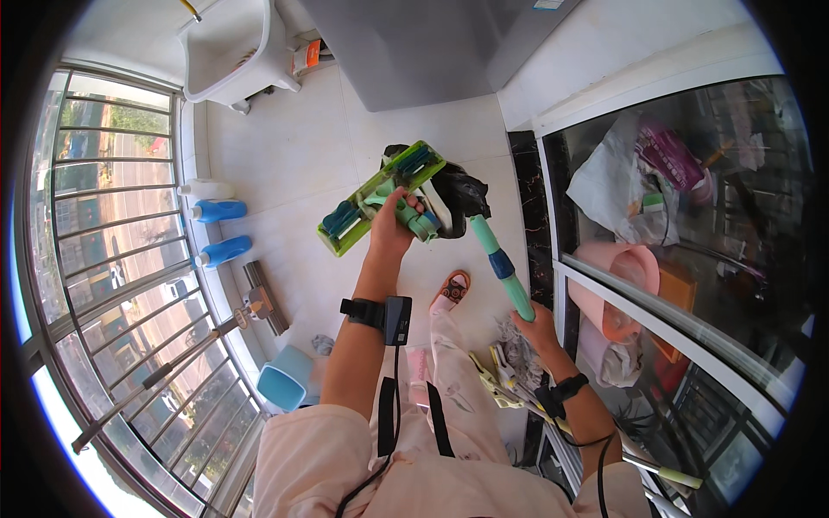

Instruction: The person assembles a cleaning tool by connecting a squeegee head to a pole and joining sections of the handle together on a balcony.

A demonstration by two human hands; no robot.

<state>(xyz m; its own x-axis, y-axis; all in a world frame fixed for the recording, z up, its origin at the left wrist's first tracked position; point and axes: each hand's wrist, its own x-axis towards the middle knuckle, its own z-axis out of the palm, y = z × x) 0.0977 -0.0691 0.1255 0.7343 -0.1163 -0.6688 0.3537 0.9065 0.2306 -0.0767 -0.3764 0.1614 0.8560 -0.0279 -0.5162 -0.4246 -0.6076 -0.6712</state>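
My left hand (pixel 395 221) is closed around the pale green joint of a flat mop head (pixel 347 216), which has a bright green frame and dark teal parts and is held tilted above the floor. In my right hand (pixel 537 328) is the lower end of a pale green handle tube (pixel 513 289) with a dark blue band. The tube's upper end is apart from the mop head's joint. Beyond the mop head there is a crumpled black plastic bag (pixel 467 194), partly hidden by it.
Blue bottles (pixel 223 211) line the window side, with a brown flat mop (pixel 263 300) and a light blue bucket (pixel 283 380) nearer. A white sink (pixel 231 52) and grey cabinet-like block (pixel 432 56) stand ahead. Several long-handled tools (pixel 496 380) lean by the glass at right.
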